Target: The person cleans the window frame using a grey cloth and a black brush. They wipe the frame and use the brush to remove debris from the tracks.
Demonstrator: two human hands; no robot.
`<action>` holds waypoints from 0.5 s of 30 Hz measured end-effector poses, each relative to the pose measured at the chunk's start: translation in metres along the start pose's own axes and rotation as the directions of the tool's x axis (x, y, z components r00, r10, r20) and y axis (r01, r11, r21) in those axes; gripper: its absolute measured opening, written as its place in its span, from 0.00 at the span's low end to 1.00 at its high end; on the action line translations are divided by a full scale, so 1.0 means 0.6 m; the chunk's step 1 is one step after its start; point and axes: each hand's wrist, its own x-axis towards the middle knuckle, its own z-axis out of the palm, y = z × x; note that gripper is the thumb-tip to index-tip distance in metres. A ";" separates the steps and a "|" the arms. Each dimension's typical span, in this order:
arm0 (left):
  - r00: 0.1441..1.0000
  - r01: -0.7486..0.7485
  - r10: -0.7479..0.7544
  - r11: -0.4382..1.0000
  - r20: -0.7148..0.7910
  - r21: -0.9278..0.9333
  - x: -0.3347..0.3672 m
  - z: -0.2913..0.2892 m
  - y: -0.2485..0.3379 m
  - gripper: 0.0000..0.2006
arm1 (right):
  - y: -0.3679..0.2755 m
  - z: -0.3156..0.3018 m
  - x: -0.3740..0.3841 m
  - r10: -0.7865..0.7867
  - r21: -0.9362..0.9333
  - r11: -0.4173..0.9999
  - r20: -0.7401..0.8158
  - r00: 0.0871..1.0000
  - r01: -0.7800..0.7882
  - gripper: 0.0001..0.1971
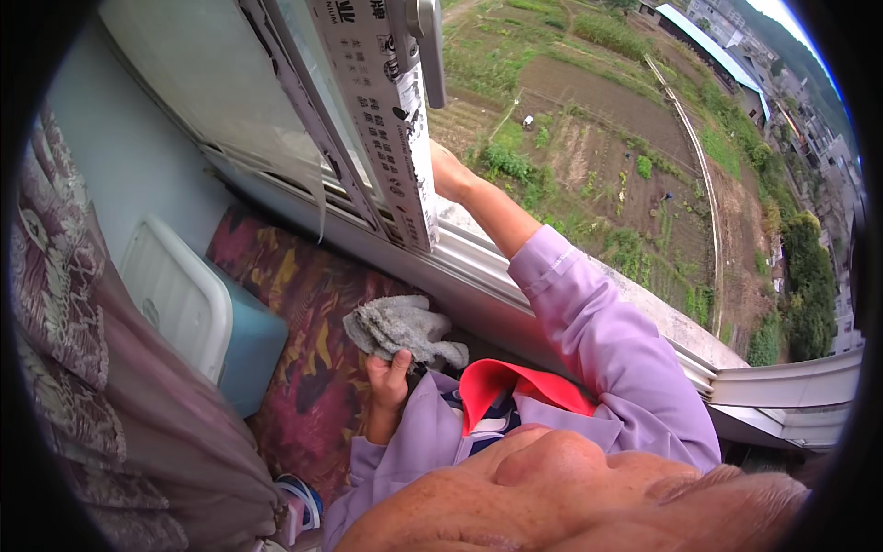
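Note:
My left hand (pixel 388 379) is held close to my chest and grips a crumpled grey cloth (pixel 405 327), which bulges above the fingers. My right arm, in a lilac sleeve, reaches out through the open window. My right hand (pixel 448 172) is outside, behind the white window sash (pixel 391 138), and its fingers are hidden by the frame. The sash carries a printed label strip and has a metal handle (pixel 429 41) near its top.
A window sill and track (pixel 487 262) run across below my right arm. On the left, a light blue box with a white lid (pixel 189 308) sits on a red and yellow patterned cushion (pixel 303 294). A patterned curtain (pixel 64 313) hangs at far left. Fields lie far below outside.

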 end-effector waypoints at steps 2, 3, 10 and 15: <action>1.000 -0.013 0.013 1.000 -0.014 0.015 -0.002 -0.002 0.002 0.18 | -0.008 0.000 -0.004 -0.017 0.046 0.999 0.029 0.999 0.016 0.41; 1.000 -0.021 0.021 1.000 0.000 0.009 -0.004 0.006 -0.008 0.17 | -0.012 -0.006 -0.015 -0.028 0.132 0.991 0.028 0.999 0.024 0.41; 1.000 0.015 -0.014 0.999 0.028 -0.051 -0.005 0.031 -0.015 0.14 | -0.004 -0.042 -0.064 -0.033 0.356 0.934 0.057 0.998 0.011 0.42; 0.997 -0.010 0.009 1.000 0.074 0.012 -0.004 0.044 0.007 0.14 | -0.039 -0.045 -0.131 -0.026 0.372 0.928 0.016 1.000 0.018 0.41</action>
